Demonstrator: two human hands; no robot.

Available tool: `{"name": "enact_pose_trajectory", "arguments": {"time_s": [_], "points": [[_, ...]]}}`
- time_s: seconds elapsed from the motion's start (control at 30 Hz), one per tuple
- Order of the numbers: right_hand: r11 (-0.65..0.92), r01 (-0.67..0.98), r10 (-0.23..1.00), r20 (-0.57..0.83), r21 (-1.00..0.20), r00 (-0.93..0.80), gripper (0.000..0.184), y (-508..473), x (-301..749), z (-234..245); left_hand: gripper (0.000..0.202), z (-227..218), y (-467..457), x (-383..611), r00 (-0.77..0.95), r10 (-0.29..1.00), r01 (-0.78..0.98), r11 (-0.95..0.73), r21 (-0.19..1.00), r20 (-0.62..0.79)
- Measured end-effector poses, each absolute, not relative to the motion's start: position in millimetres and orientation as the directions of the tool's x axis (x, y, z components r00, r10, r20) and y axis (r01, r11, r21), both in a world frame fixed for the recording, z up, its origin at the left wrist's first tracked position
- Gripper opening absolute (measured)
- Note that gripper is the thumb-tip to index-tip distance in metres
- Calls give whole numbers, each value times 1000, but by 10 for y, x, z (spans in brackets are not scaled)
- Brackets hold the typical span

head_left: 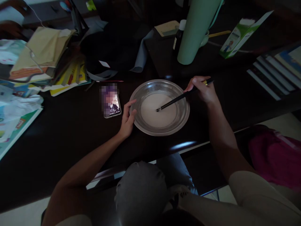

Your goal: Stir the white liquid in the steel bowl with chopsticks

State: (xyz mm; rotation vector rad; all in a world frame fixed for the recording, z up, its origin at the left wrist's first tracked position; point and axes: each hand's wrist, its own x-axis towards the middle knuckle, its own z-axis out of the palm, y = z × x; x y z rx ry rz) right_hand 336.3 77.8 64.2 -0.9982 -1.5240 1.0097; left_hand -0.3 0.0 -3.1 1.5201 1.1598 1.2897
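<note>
A wide metal bowl (162,131) stands on the dark table in front of me, with a pale, whitish mixture (152,117) in its bottom. My left hand (128,119) grips the bowl's left side, its fingers and thumb over the rim. In my right hand (203,89) is a pair of black chopsticks (174,100) with gold bands near the top. Their tips dip into the mixture close to the middle of the bowl. A phone (115,105) with a lit screen lies just left of my left hand; part of it is blurred out.
Behind the bowl stand a tall green flask (195,34), a dark bottle (178,39) with a white cap, and an open green-and-white box (236,39). Books (275,75) lie at right. Papers and books (44,53) are piled at left, beside a black bag (110,47).
</note>
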Motion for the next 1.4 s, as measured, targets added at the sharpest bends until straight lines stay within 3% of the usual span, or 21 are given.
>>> {"name": "enact_pose_trajectory", "arguments": {"time_s": [0.2,0.4,0.63,0.83,1.03,1.27,1.4], "points": [[297,121,920,250,-947,-302,38,759,3344,645,43,-53,8,-4,61,969,114,-245,963,239],[329,90,935,311,-940,-169,40,814,3384,601,44,-46,8,-11,55,968,143,-249,958,243],[291,164,931,239,-943,-276,42,773,3342,629,43,-26,-3,-4,50,969,161,-246,956,241],[317,108,941,299,-942,-157,44,798,3373,625,43,-40,-1,-1,48,969,166,-248,954,244],[274,136,932,228,-952,-283,43,765,3318,645,44,-44,4,-6,42,966,165,-260,951,256],[296,128,951,279,-947,-135,47,799,3377,626,42,-45,-3,-11,51,966,160,-257,953,252],[285,115,927,243,-952,-285,43,766,3339,650,42,-36,-9,-7,50,965,171,-261,950,256]]}}
